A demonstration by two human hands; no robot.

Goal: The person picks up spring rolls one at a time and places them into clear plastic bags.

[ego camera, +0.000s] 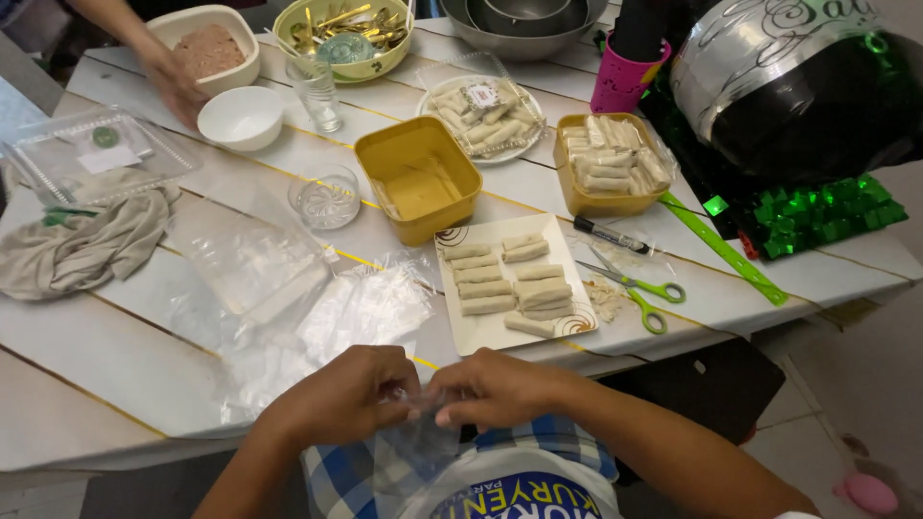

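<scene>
Both hands pinch one small clear plastic bag at the table's near edge.

Left hand (341, 396) and right hand (495, 387) meet fingertips together, each pinching the top of the clear plastic bag (415, 444), which hangs below the table edge over the person's lap. More loose plastic bags (327, 322) lie on the white table (106, 356) just beyond the hands. Square white plate (481, 332) of pale rolls (505, 285) sits near the right hand; green scissors (642, 291) beside it. Yellow container (418, 180) farther back. Another person's hand (171, 82) touches a white bowl (239, 117) at the far left.
</scene>
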